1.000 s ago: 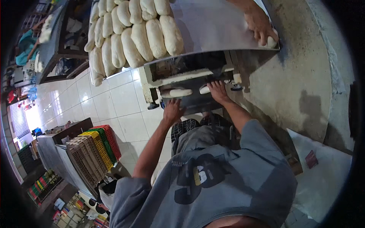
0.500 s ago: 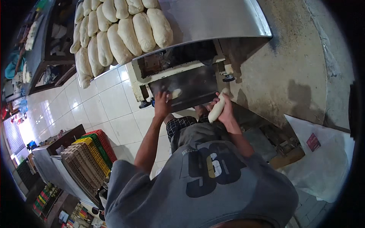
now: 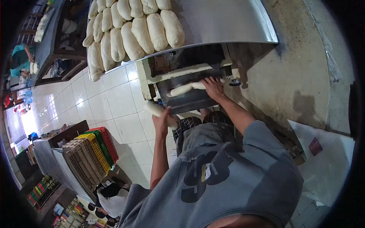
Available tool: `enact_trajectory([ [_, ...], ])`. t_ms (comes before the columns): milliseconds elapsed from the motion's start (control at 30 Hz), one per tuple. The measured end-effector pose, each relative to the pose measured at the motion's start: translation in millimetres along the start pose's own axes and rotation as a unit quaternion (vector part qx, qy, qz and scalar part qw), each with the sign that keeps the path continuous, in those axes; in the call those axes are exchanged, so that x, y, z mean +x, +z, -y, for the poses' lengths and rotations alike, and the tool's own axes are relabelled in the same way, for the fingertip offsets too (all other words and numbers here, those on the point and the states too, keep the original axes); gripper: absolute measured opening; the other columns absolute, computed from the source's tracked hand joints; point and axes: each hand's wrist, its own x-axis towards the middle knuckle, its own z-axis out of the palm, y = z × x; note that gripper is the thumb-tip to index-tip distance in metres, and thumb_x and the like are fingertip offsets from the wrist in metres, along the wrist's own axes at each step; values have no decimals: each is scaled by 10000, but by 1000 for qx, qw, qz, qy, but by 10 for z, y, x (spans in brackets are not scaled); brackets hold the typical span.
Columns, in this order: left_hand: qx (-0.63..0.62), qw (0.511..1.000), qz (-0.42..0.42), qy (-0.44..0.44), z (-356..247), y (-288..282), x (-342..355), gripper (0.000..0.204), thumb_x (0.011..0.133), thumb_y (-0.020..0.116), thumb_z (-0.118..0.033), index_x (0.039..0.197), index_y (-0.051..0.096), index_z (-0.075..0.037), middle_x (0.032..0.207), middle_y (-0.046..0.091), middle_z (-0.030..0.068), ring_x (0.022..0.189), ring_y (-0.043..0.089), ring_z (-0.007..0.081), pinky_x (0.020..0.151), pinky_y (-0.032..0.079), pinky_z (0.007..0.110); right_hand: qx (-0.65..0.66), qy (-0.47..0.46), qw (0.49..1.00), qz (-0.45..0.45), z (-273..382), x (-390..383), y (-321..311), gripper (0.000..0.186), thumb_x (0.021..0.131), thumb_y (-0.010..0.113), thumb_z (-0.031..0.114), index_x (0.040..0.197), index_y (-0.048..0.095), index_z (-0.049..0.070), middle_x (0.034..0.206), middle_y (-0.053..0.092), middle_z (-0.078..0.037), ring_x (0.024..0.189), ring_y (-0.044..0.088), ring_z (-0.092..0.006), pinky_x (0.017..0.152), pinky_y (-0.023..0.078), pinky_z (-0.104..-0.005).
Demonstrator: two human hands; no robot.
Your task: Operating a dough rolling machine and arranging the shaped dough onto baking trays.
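Note:
In my left hand [image 3: 162,118] is a pale dough roll [image 3: 155,109], its two ends sticking out on either side of my closed fingers. The roll is a little blurred and hangs left of the dark flat bed [image 3: 190,102] of a machine. My right hand [image 3: 213,89] lies over a second dough roll [image 3: 198,85] on that bed, fingers curled across it, with part of the roll hidden beneath. Left of it, almost end to end, rests another dough roll [image 3: 181,90].
Above the bed, a metal table [image 3: 224,22] carries rows of plump dough pieces [image 3: 140,34] on its left. The machine's cream frame [image 3: 186,70] spans behind the bed. Stacked plastic crates [image 3: 89,146] stand at left, a white sack [image 3: 319,159] at right. Other people are at far left and lower left.
My left hand has come off the bed and now grips a dough roll beside it. My right hand has moved onto the bed, where two rolls now lie in line.

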Motion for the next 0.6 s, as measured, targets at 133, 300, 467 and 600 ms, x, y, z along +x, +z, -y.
enact_trajectory([
  [133,469,844,18,259,-45,511,425,333,706,699,-145,1016,604,-66,894,652,159,781,629,371,657,512,409,-8,61,995,82,-126,19,245,355,789,536,68,1138,570,125,1070,542,-92,1065,480,-281,913,366,-488],
  [300,532,705,48,466,613,649,1234,353,753,578,-98,1104,575,-133,1118,596,127,1044,558,326,852,469,435,135,108,983,55,10,23,-7,376,767,530,22,1128,568,116,1072,551,-82,1001,521,-324,846,432,-462],
  [467,549,788,8,279,543,809,1139,328,754,641,-166,1073,593,-110,1065,622,127,991,578,349,843,474,431,261,194,946,9,38,-279,-439,340,721,621,37,1056,578,78,1036,592,-105,953,580,-325,781,480,-449],
  [600,360,907,69,209,225,602,806,341,763,711,-227,1050,615,-69,867,678,106,748,649,308,701,513,371,556,345,753,71,-245,-869,-470,555,696,785,253,1135,557,3,1042,621,-157,948,611,-269,820,473,-388],
])
